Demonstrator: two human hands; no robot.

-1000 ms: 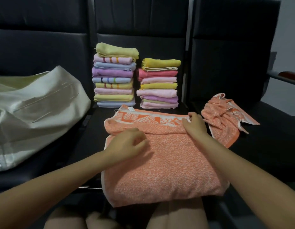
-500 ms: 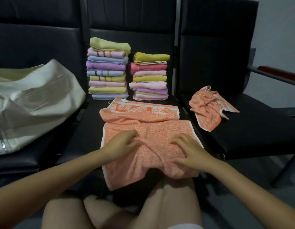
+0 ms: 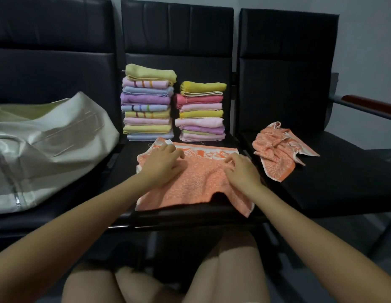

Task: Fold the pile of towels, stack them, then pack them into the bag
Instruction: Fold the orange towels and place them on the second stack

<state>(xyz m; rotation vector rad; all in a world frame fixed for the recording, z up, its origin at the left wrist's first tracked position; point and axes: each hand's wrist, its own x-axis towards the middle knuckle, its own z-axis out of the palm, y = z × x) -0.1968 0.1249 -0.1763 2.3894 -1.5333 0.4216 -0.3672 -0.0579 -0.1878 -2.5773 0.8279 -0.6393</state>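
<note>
On the middle seat (image 3: 124,162), two stacks of folded towels, the taller stack (image 3: 147,103) and the shorter stack (image 3: 201,112), block the back, with only a narrow gap between them. The orange towel (image 3: 194,182) covers the front. A bare strip runs along the seat's left side. The bag (image 3: 48,145) fills the left seat. On the right seat (image 3: 343,176), a crumpled towel (image 3: 277,149) takes the near-left corner; the rest is free.

Two towel stacks (image 3: 175,106) stand behind the spread towel (image 3: 196,180), the bag (image 3: 48,145) left, a crumpled towel (image 3: 277,152) right.
</note>
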